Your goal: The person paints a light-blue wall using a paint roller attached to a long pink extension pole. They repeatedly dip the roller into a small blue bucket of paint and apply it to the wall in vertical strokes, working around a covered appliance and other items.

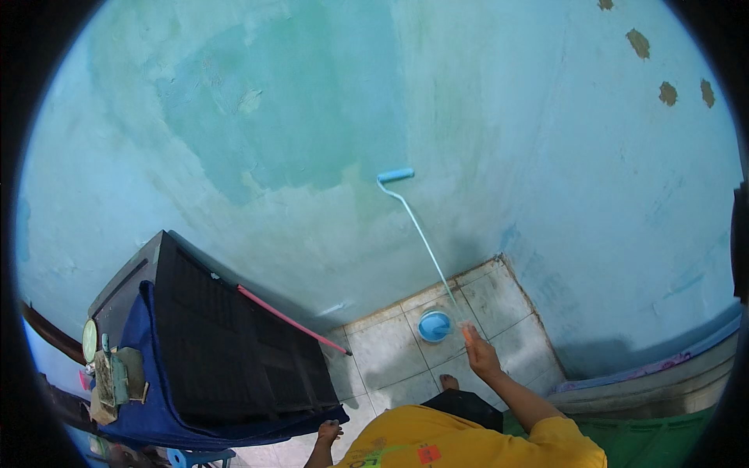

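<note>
My right hand [483, 354] is closed around the orange handle of a long-framed paint roller [396, 175]. The blue roller head rests against or just before the wall [292, 105], near the right edge of a darker green-blue patch. Below the roller's rod, a small round tub of blue paint [434, 326] stands on the tiled floor, left of my right hand. My left hand [330, 431] is low in the view, beside the edge of a dark blue cloth [234, 436]; its fingers look curled, and whether it holds anything is unclear.
A dark cabinet [234, 339] stands at the left, with a pink pole [292, 319] leaning along it and stained tools [117, 374] on the blue cloth. A blue stool [199, 456] is below. At the right are a mattress-like item [643, 386] and green material [614, 436].
</note>
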